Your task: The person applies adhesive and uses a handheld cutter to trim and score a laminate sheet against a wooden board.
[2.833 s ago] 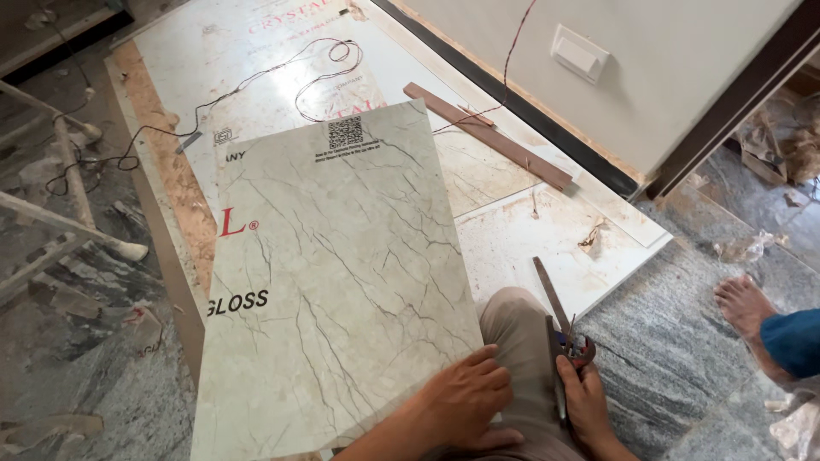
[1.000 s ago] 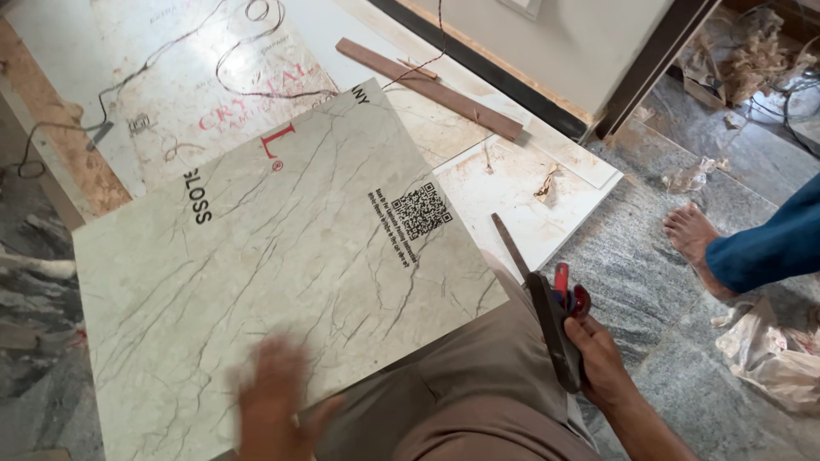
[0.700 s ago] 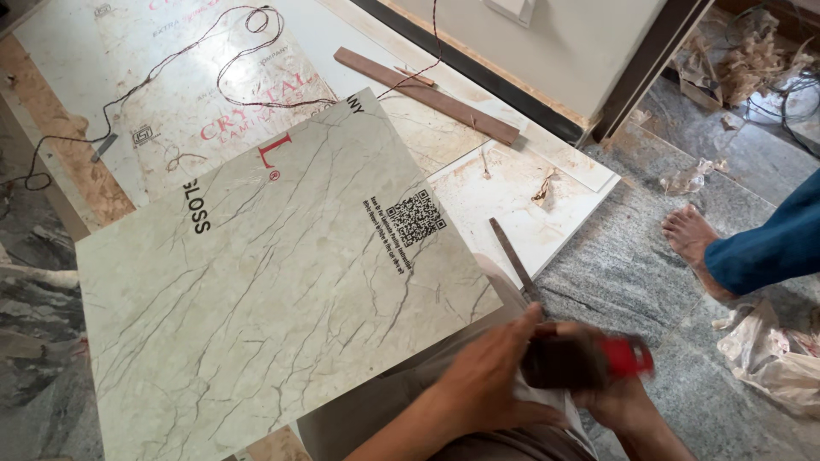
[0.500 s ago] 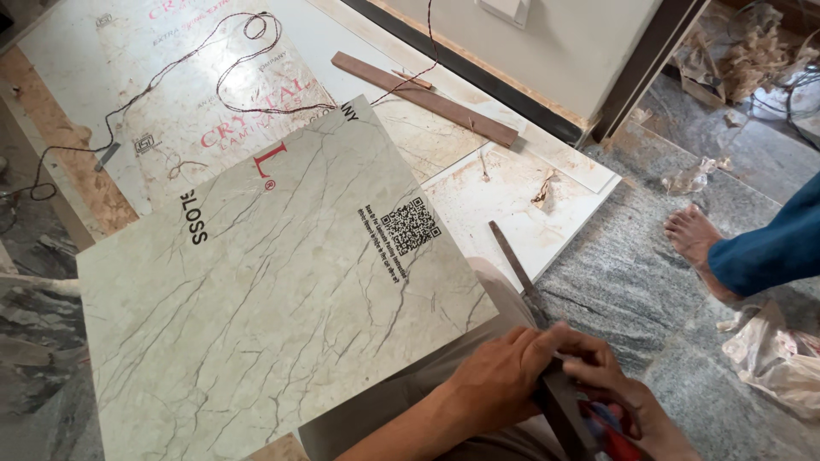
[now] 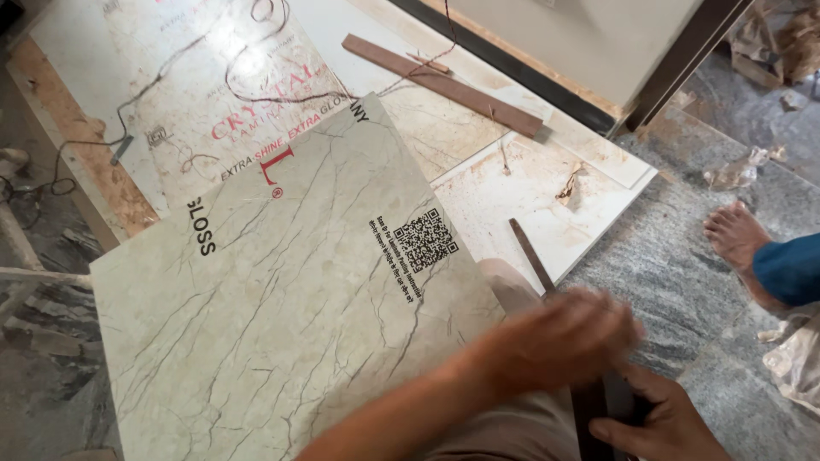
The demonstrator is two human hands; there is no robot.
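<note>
The left hand (image 5: 559, 341) is blurred and hangs above the person's knee (image 5: 512, 286), just beside the lower right edge of the marble-patterned sheet (image 5: 282, 316). Its fingers look loosely curled, and I cannot tell if it holds anything. The right hand (image 5: 662, 418) is at the bottom right corner of the view, and its fingers are closed around the dark handle of a long metal tool (image 5: 555, 294). The thin blade of this tool points up and to the left, over the corner of the white board (image 5: 547, 205) on the floor.

The marble-patterned sheet is large, pale grey-green with thin dark veins, and it lies tilted across the person's lap and over another printed sheet (image 5: 213, 94) under it. A square black code mark (image 5: 424, 241) is printed near its right edge. A brown wooden strip (image 5: 440, 84) lies on the boards further away, and a thin wire (image 5: 256, 77) curls over the printed sheet. At the right, another person's bare foot (image 5: 739, 243) stands on the grey stone floor (image 5: 675, 256).
</note>
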